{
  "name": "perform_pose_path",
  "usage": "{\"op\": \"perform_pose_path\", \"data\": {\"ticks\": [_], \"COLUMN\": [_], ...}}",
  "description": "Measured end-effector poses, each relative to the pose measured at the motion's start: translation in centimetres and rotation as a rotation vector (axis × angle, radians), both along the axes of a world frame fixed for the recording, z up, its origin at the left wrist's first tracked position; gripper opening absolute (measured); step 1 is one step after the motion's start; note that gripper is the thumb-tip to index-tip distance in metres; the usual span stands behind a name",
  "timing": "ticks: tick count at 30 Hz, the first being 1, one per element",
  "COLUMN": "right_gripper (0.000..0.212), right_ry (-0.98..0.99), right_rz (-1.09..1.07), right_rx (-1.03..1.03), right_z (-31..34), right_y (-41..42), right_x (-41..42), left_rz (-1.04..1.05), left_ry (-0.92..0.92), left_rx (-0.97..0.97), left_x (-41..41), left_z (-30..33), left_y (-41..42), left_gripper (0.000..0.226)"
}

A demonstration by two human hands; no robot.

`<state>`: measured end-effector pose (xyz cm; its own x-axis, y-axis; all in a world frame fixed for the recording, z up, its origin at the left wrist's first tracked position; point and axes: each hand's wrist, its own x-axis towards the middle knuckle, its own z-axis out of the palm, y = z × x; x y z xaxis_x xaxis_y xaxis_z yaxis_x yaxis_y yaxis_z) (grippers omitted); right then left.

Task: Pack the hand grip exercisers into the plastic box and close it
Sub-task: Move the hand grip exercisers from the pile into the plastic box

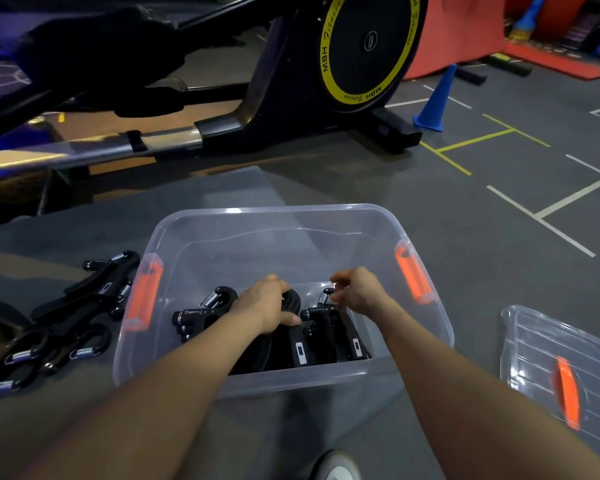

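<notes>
A clear plastic box point(278, 216) with orange side latches sits open on a grey mat. Several black hand grip exercisers point(201, 311) with steel springs lie in its near half. My left hand point(269, 303) is inside the box, closed around the black handle of one exerciser. My right hand point(357, 292) is also inside, fingers apart, its fingertips at the spring end of another exerciser point(321, 317). More exercisers point(94, 289) lie loose on the mat left of the box. The clear lid point(534, 344) with an orange handle rests on the floor to the right.
A black exercise machine with a yellow-ringed flywheel point(368, 46) stands behind the mat. A blue cone point(435, 98) is on the taped floor at the back right. Red mats point(465, 32) lie farther back. A shoe tip point(336, 467) shows at the bottom edge.
</notes>
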<state>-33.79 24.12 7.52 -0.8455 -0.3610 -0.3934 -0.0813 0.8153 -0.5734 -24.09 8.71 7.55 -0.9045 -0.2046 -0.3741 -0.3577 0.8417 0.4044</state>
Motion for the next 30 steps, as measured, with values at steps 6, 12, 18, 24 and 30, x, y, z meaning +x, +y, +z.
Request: {"op": "perform_pose_path", "data": {"ticks": [6,12,18,24,30], "right_gripper": [0.032,0.032,0.034,0.013,0.029], "right_ry": [0.038,0.035,-0.01,-0.064,-0.087], "right_rz": [-0.03,0.077,0.215,0.341,0.397], "right_rx": [-0.11,-0.238,-0.315,-0.332,-0.202], "right_z": [4.4,8.5,9.2,7.2,2.2], "right_y": [-3.3,-10.0,-18.8,-27.3,-32.0], "right_x": [1.8,7.0,14.3,21.4,24.4], "left_rz": [0.105,0.326,0.519,0.689,0.763], "left_ry": [0.168,0.339,0.354,0.302,0.219], "left_rx": [-0.039,-0.032,-0.022,-0.028,-0.031], "left_x": [2.5,8.4,16.9,25.1,29.4], "left_z": [3.5,7.5,8.5,6.4,1.7], "left_y": [-2.0,-7.1,-13.8,-20.1,-24.7], "left_gripper": [0.043,0.033,0.029,0.032,0.032]}}
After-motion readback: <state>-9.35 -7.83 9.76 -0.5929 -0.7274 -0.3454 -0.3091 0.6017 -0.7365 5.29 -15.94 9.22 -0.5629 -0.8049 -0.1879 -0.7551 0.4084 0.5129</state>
